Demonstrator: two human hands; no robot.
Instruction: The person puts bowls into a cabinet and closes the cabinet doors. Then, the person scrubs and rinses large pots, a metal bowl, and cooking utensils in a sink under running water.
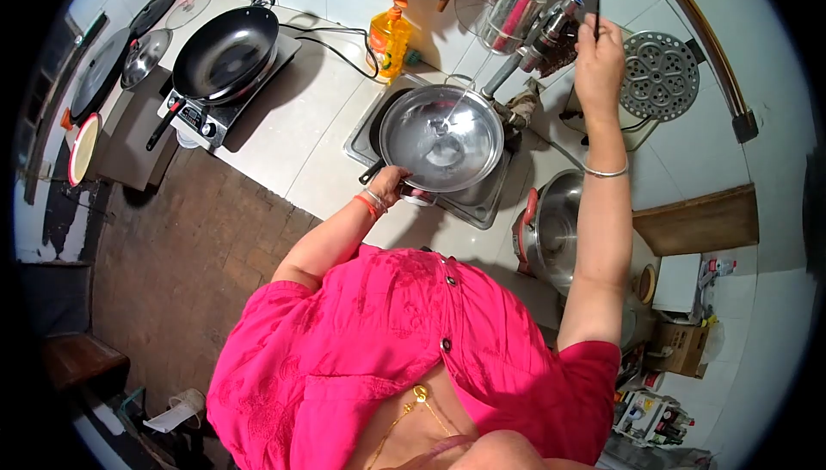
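My left hand [391,184] grips the near-left rim of a shallow round, shiny vessel [443,156] over the sink [480,207]. A thin stream of water runs down into it, and bright reflections show at its middle. Whether it is a pan or an upturned lid I cannot tell. Beside my left hand a short black handle [372,171] sticks out. Raised at the far right, my right hand [600,52] closes its fingers on a thin dark stick-like piece [597,15], near the tap [551,31]. What that piece belongs to is unclear.
A black wok [225,55] sits on an electric cooker [206,126] at the left. An orange pump bottle [390,38] stands behind the sink. To the right are a large metal pot [555,229] with red handles and a perforated round steamer plate [660,76] against the wall.
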